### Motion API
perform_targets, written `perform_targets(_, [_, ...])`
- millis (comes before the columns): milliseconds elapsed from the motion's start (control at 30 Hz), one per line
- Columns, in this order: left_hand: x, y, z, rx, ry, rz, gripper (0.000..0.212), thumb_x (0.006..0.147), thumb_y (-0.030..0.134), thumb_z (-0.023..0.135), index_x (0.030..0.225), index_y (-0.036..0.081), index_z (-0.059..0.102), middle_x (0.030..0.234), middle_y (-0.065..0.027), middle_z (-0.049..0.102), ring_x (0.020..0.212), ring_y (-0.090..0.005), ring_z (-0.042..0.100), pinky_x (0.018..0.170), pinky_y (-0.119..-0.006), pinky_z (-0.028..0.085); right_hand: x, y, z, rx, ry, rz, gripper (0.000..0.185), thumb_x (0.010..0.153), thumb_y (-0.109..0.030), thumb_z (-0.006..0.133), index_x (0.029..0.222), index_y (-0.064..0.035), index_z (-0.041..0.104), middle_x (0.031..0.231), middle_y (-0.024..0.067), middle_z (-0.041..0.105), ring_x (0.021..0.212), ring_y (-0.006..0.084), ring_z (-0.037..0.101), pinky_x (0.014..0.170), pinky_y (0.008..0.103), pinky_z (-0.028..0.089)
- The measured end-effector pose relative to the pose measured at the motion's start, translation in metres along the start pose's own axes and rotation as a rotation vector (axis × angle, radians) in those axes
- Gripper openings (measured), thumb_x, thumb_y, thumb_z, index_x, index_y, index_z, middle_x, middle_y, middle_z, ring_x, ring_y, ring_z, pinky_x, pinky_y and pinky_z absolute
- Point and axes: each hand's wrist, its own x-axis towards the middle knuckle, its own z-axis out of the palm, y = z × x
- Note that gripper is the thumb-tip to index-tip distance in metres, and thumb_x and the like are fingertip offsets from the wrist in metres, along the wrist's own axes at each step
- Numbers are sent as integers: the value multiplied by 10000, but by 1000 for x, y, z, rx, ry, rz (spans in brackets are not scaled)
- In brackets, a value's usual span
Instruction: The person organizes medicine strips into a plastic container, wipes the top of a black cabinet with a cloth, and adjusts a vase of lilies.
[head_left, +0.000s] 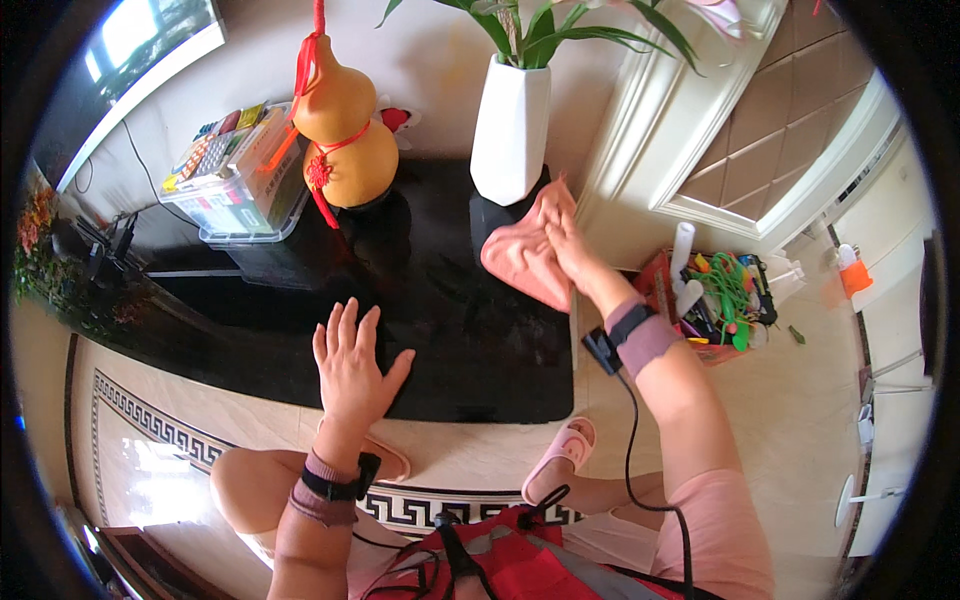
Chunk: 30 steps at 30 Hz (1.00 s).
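Observation:
My right hand (566, 244) presses a pink cloth (517, 255) against the right end of a glossy black cabinet top (450, 360). The cloth is bunched under my fingers, and one corner reaches up beside the base of a white faceted vase (510, 127). Green leaves rise from the vase, which stands near the wall. My left hand (352, 367) rests over the front part of the black top with its fingers spread and nothing in it. Behind it, a yellow gourd (351, 165) tied with red cord and a tassel stands on the cabinet.
A clear plastic box (240, 187) packed with small items sits left of the gourd. Farther left are a television (135, 60) and a flower arrangement (37, 247). On the floor at right, a red basket (660, 281) holds toys and paper rolls, close to my right forearm.

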Motion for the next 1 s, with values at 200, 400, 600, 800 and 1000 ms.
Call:
perform_targets(200, [-4,-3,10,18,61,0,676,919,470,669,1440,66,518,1534,-201,449,1464,-366,362,1223,-527,217,-136,16,16,-184,34,-241,672,1066,-281,467,1613,-81,132,1389,357,525,1201,503,592,980,502,499])
perform_targets(400, [-3,-6,15,8,51,-11,689,928,510,640,1444,68,523,1550,-198,440,1482,-358,343,1230,-524,208,-232,35,30,-302,104,-287,736,1037,-292,503,1615,-57,114,1356,382,534,1164,513,610,958,502,506])
perform_targets(600, [-2,-3,14,19,21,-9,696,938,520,616,1456,68,509,1564,-206,424,1486,-366,335,1234,-528,194,-214,31,24,-299,73,-172,725,1041,-292,510,1600,-23,135,1354,399,527,1203,512,592,995,490,488])
perform_targets(800, [-4,-2,9,42,16,-11,691,923,498,640,1446,64,516,1554,-208,431,1482,-371,337,1232,-527,199,-106,14,16,-191,56,-122,650,1062,-273,484,1576,-6,190,1408,354,511,1267,464,563,1044,463,462])
perform_targets(1000, [0,3,0,10,-23,-25,719,873,428,709,1457,67,494,1559,-205,409,1482,-379,326,1235,-524,189,20,13,0,-129,98,-103,538,1078,-293,444,1528,-20,331,1369,318,566,1241,426,593,1044,454,471])
